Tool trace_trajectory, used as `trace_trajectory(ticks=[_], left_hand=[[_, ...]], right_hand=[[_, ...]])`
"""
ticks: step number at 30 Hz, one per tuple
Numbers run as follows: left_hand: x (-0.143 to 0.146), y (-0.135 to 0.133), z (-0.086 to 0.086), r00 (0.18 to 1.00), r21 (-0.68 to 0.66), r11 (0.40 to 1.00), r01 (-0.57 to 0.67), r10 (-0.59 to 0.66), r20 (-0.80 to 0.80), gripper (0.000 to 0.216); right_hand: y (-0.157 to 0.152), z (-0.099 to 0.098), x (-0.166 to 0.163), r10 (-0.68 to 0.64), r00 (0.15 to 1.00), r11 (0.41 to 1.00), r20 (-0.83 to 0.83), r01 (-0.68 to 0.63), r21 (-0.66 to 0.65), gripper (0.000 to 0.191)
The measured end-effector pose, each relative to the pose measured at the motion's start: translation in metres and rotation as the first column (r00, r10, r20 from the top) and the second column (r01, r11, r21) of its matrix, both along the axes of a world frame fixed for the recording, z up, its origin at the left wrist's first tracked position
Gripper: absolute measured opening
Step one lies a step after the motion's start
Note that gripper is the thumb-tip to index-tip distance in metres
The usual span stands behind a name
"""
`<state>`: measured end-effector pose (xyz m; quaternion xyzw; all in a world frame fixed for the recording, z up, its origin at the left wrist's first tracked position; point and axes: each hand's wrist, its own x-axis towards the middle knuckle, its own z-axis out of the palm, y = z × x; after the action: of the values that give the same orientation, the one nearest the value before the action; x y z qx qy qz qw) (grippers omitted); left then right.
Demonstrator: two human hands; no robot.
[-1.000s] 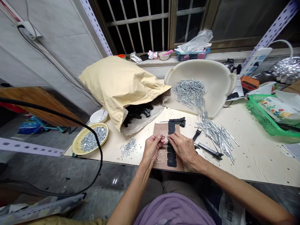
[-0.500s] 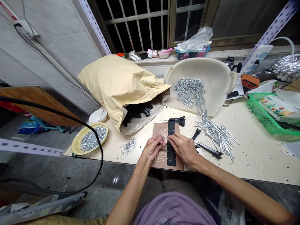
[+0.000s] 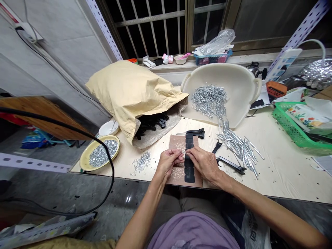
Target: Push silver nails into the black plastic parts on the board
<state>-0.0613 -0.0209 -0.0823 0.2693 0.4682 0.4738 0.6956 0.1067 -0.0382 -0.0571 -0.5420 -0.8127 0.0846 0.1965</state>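
My left hand (image 3: 169,160) is closed in a pinch at the left end of a thin silvery nail (image 3: 184,152). From the other side, my right hand (image 3: 203,162) grips the same nail between thumb and fingers. Whether a small piece also sits in the left fingertips is too small to tell. Both hands are over a brown board (image 3: 177,176) with a strip of black pads (image 3: 189,177) running down it. Loose small metal pieces (image 3: 142,162) lie left of the board. Black plastic parts (image 3: 231,165) lie right of my right hand, beside a heap of long nails (image 3: 242,147).
A tilted white basin (image 3: 238,86) spills nails onto the table. A yellow sack (image 3: 129,93) with black parts in its mouth stands behind. At left are a yellow plate (image 3: 118,152) of small metal pieces and a white bowl (image 3: 106,128). A green basket (image 3: 287,128) is at right.
My hands stay almost in place over the board, with a slight shift of the fingers at the nail. Nothing else has visibly moved.
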Motion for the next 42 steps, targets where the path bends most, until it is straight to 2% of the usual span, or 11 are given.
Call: trace_trajectory(ticks=[3,8,15,20,25,30,32,34,36,40,42], left_hand=[[-0.001,0.000,0.001,0.999,-0.025,0.999,0.039,-0.038,0.013,0.031],[-0.002,-0.001,0.000,0.999,-0.049,0.997,0.051,-0.050,0.018,0.033],[-0.002,-0.003,0.003,0.998,-0.020,0.998,0.057,-0.057,-0.007,0.033],[-0.003,-0.003,0.003,0.995,-0.024,0.995,0.101,-0.100,0.007,0.034],[-0.003,-0.003,0.003,0.996,-0.023,0.996,0.089,-0.088,0.026,0.033],[-0.004,-0.004,-0.001,0.996,-0.034,0.996,0.088,-0.087,0.021,0.032],[-0.005,-0.004,-0.003,0.996,-0.037,0.995,0.089,-0.088,0.022,0.031],[-0.005,-0.004,-0.003,0.995,-0.042,0.994,0.097,-0.096,0.029,0.030],[-0.006,-0.003,-0.004,0.994,-0.048,0.993,0.105,-0.103,0.036,0.029],[-0.005,-0.004,-0.003,0.996,-0.058,0.995,0.081,-0.079,0.037,0.029],[-0.004,-0.004,-0.003,0.997,-0.052,0.997,0.065,-0.063,0.035,0.028]], right_hand=[[0.001,0.000,0.002,0.019,0.999,0.999,-0.047,-0.022,-0.045,0.026],[0.001,0.000,0.004,0.023,0.999,1.000,-0.039,-0.024,-0.017,0.025],[0.004,-0.005,0.007,0.076,0.972,0.989,-0.221,-0.101,-0.105,0.021],[0.001,-0.005,0.006,0.079,0.990,0.995,-0.114,-0.084,-0.044,0.028],[0.005,-0.009,0.006,0.116,0.950,0.980,-0.291,-0.158,-0.124,0.022],[0.003,-0.009,0.006,0.109,0.978,0.991,-0.179,-0.120,-0.053,0.025],[0.004,-0.010,0.005,0.104,0.960,0.977,-0.262,-0.148,-0.156,0.028],[0.007,-0.012,0.005,0.069,0.909,0.923,-0.412,-0.214,-0.318,0.031],[0.008,-0.012,0.004,0.022,0.873,0.895,-0.487,-0.234,-0.379,0.030],[0.005,-0.009,0.003,0.073,0.922,0.978,-0.381,-0.141,-0.154,0.024],[0.003,-0.007,0.002,0.077,0.932,0.983,-0.355,-0.131,-0.130,0.027]])
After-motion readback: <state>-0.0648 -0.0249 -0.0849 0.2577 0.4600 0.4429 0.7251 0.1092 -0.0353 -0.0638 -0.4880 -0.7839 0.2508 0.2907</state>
